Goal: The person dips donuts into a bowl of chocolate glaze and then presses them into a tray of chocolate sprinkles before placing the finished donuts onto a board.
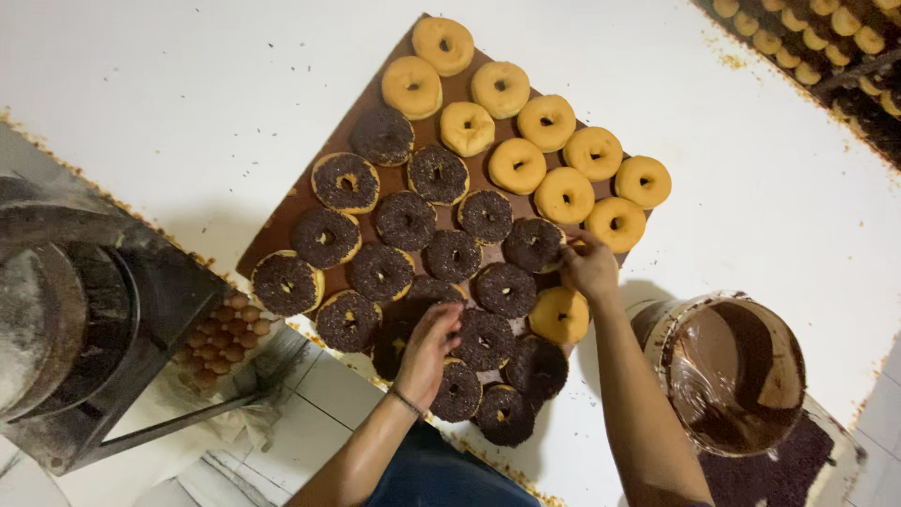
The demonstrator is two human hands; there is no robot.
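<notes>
Left hand [427, 349] curled down on a dark sprinkled donut [392, 345] at the board [282, 221] near edge, grasping it. Right hand [589, 268] pinching a sprinkled donut [533, 244] rim (plain one [560, 314] just below). Chocolate bucket [732, 371] nearby, right.

A single head-worn camera looks almost straight down from above the person onto a white table [188, 84]. It sits fairly high, taking in the whole brown board [282, 211] at centre, the forearms entering from the near edge, and floor tiles near-left.
</notes>
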